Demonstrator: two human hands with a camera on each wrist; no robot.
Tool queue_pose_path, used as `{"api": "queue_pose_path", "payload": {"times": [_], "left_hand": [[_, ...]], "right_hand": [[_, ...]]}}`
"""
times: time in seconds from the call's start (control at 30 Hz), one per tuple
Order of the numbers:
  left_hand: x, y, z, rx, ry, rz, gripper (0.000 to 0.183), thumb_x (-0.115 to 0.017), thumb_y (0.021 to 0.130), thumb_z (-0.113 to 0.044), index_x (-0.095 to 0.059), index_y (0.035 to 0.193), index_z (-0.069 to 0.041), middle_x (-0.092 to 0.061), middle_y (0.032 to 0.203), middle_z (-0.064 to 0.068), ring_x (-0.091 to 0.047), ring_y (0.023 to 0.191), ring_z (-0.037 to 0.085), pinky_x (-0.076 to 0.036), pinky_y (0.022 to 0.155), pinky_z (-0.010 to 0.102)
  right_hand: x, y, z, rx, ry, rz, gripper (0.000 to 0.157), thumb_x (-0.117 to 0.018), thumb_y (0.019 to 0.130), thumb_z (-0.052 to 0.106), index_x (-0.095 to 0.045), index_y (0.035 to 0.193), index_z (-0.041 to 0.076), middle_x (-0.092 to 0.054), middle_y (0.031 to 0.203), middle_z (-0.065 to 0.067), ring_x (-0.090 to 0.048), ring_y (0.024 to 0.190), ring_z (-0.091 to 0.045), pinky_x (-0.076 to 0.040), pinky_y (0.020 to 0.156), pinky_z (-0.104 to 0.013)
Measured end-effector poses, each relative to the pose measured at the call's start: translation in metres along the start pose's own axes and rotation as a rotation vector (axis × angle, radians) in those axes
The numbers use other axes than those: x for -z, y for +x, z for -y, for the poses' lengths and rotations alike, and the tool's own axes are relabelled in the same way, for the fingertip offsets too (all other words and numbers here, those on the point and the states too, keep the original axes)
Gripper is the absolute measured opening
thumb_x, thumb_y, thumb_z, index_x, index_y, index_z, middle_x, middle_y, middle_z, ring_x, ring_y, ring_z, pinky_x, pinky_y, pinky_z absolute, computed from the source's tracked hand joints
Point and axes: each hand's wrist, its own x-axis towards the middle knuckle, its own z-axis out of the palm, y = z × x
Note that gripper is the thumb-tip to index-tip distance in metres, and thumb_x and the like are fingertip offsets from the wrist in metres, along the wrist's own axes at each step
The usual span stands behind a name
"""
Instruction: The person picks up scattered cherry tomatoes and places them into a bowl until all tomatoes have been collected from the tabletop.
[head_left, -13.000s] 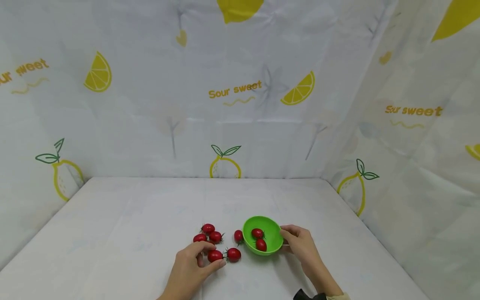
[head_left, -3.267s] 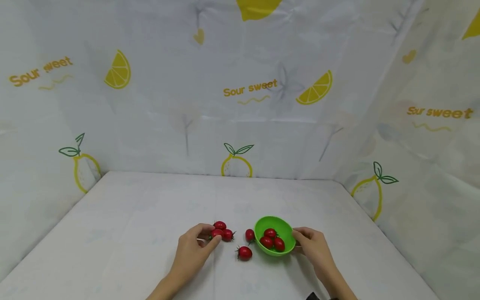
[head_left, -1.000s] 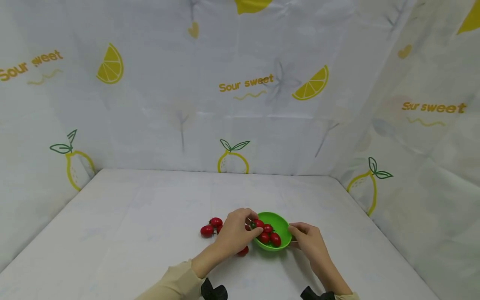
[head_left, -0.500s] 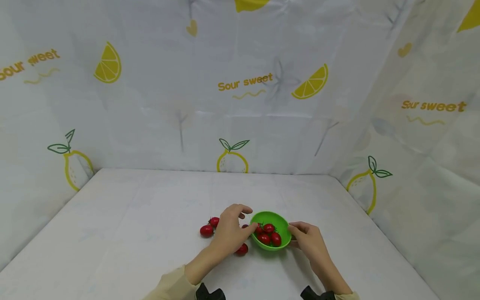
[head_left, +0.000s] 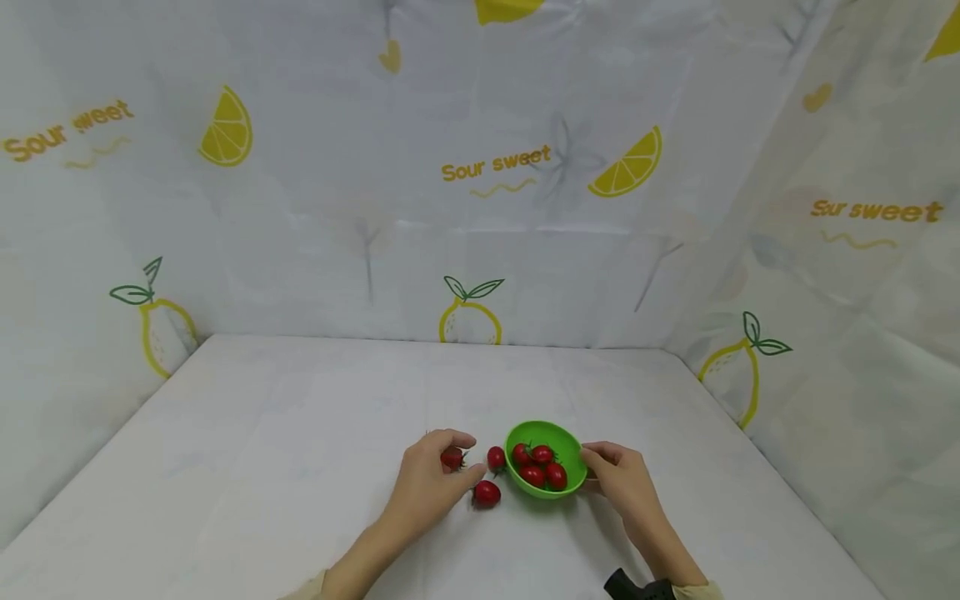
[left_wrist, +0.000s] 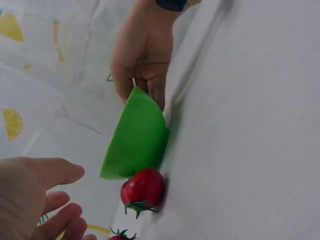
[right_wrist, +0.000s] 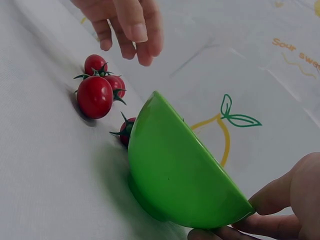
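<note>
A green bowl [head_left: 546, 488] holds several small red tomatoes [head_left: 556, 477]. At its right side my right hand [head_left: 624, 483] grips the rim, with the thumb above and the fingers below, as the right wrist view also shows. My left hand [head_left: 431, 485], fingers loosely bent and apart, hovers over tomatoes left of the bowl and holds nothing. One tomato [head_left: 452, 459] shows between its thumb and fingers; the hand partly hides that group. Another tomato [head_left: 496, 458] lies close beside the bowl, and one more tomato [head_left: 487, 494] lies nearer me. Green stalks show on the tomatoes [right_wrist: 95, 96].
The table [head_left: 300, 417] has a white cloth on it. Behind and to the right hangs a white curtain [head_left: 337, 183] printed with lemons and lettering. A dark band [head_left: 637, 587] is on my right wrist.
My left hand has let go of a tomato in the bowl and moved left to the loose tomatoes. More tomatoes lie in the bowl than earlier. The right hand stays on the bowl.
</note>
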Motion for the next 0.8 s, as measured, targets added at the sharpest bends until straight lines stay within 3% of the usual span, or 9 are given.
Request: {"api": "queue_pose_path", "payload": {"times": [0.17,0.43,0.8], "left_hand": [[0.000,-0.009,0.005,0.013,-0.030,0.038,0.028,-0.079,0.081,-0.013,-0.070,0.108,-0.010,-0.068,0.100,0.001,-0.061,0.092,0.024,-0.052,0.079,0.036],[0.000,-0.017,0.014,-0.022,-0.037,0.030,0.028,-0.079,0.080,-0.010,-0.070,0.107,-0.007,-0.068,0.102,0.003,-0.061,0.094,0.025,-0.052,0.076,0.033],[-0.007,-0.019,0.023,0.011,-0.032,0.094,0.034,-0.081,0.081,-0.018,-0.069,0.111,-0.007,-0.067,0.106,0.002,-0.060,0.095,0.021,-0.053,0.078,0.033]], "right_hand": [[0.001,0.001,0.000,0.000,-0.007,0.001,0.032,-0.055,0.099,0.013,-0.060,0.119,-0.012,-0.064,0.111,-0.020,-0.066,0.088,-0.022,-0.056,0.075,-0.035],[0.000,0.001,0.001,-0.018,-0.009,0.007,0.032,-0.055,0.099,0.012,-0.060,0.119,-0.012,-0.065,0.108,-0.020,-0.066,0.085,-0.022,-0.056,0.074,-0.035],[0.000,0.002,-0.002,-0.003,0.006,0.007,0.032,-0.055,0.099,0.012,-0.060,0.119,-0.013,-0.065,0.107,-0.019,-0.066,0.086,-0.023,-0.056,0.074,-0.035]]}}
